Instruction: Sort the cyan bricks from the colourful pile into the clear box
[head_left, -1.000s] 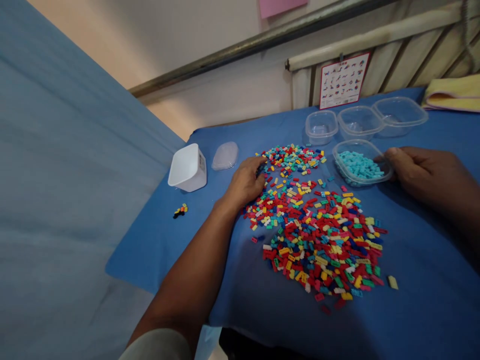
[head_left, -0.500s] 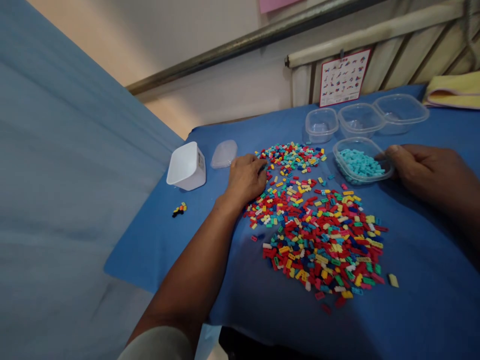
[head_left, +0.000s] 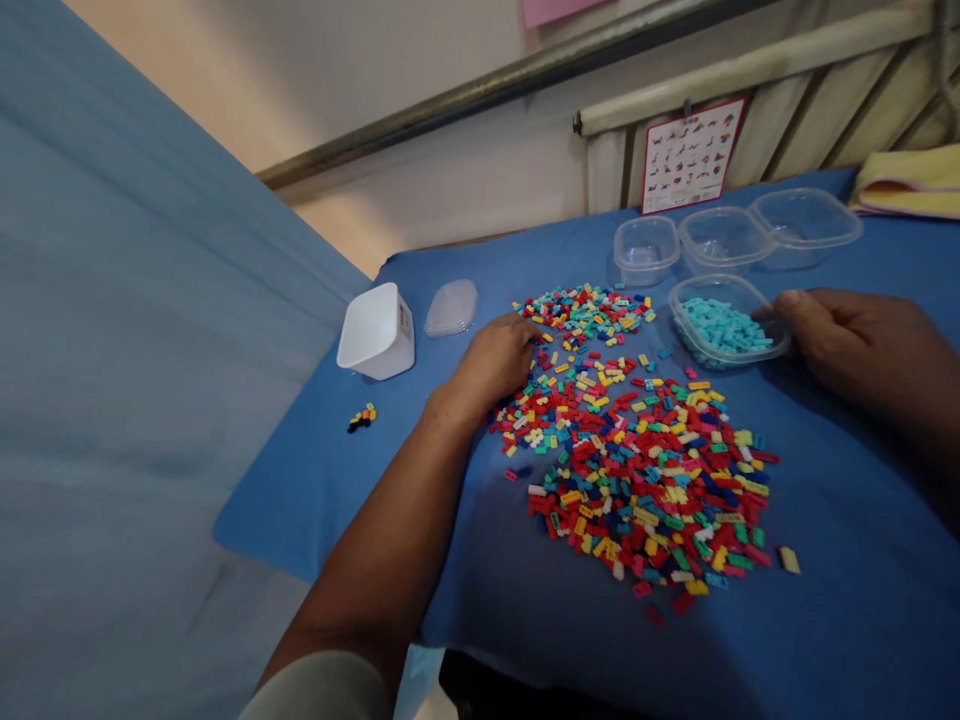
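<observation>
A wide pile of small coloured bricks covers the blue cloth of the table. My left hand rests at the pile's far left edge, fingers curled down among the bricks; whether it holds one is hidden. My right hand lies beside a clear tub of light-blue bricks, thumb against its right rim and fingers curled.
Three clear tubs stand in a row behind the filled one. A white box and a clear lid sit at the far left, with a tiny brick cluster nearby. A yellow cloth lies far right.
My left hand has shifted slightly along the pile's far edge. The right hand stays at the tub.
</observation>
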